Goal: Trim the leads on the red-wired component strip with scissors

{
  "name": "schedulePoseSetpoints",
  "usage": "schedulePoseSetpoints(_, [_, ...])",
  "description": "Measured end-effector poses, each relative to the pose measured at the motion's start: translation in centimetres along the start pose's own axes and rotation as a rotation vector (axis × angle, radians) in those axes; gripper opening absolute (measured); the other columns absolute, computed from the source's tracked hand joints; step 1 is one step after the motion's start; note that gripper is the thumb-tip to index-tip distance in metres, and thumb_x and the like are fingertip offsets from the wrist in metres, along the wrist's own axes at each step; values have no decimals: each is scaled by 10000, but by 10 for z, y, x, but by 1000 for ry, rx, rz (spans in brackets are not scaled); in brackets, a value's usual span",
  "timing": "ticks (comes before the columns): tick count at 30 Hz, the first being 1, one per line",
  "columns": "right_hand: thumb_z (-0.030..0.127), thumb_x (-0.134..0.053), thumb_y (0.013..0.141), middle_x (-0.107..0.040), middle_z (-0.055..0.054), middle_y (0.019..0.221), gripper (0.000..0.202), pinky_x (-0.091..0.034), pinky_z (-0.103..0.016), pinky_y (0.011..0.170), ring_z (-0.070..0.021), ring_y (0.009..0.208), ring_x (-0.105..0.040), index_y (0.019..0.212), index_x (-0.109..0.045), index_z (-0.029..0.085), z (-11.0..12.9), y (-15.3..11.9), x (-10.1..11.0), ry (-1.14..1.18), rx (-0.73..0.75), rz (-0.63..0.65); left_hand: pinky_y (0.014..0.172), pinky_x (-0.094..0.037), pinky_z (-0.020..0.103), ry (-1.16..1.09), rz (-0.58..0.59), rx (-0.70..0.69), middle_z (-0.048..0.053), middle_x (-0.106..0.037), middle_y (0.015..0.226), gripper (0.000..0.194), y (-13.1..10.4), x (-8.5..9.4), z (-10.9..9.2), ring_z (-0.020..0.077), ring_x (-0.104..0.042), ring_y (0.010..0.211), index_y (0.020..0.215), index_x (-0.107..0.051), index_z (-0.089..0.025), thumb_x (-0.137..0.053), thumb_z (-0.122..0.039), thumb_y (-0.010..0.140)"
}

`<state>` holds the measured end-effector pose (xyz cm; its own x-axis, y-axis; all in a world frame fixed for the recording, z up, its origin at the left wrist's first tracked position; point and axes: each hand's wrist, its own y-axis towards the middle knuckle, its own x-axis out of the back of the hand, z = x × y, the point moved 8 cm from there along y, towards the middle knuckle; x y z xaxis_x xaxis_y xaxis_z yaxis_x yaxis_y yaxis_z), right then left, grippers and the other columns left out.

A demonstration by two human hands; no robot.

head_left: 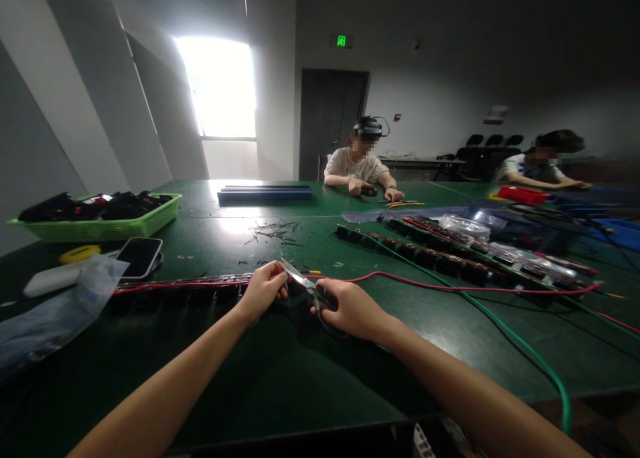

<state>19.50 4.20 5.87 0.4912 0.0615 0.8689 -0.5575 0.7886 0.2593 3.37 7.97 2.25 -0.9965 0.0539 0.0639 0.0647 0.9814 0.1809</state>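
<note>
My right hand is wrapped round the handles of a pair of scissors, whose blades point up and left, close to the fingers of my left hand. My left hand is closed in a pinch at the right end of a long dark strip with red wire. What sits between its fingertips is too small to make out. A red cable runs from near my hands across the table to the right. Beyond my hands lies a scatter of short dark offcuts.
At left stand a green basket of black parts, a phone and a plastic bag. Wired strips and a green cable lie at right. Blue bars lie further back; two people sit beyond.
</note>
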Motion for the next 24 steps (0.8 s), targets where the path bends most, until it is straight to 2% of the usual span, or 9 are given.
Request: schedulePoseSetpoints(24, [345, -643, 761, -673, -41, 923, 235, -353, -231, 629, -166, 744, -584, 946, -628, 200, 1, 1, 3, -76, 13, 21, 432, -370, 160, 17, 4, -3, -27, -570, 631, 128, -1, 0, -1, 63, -524, 471, 800, -584, -133, -545, -247, 756])
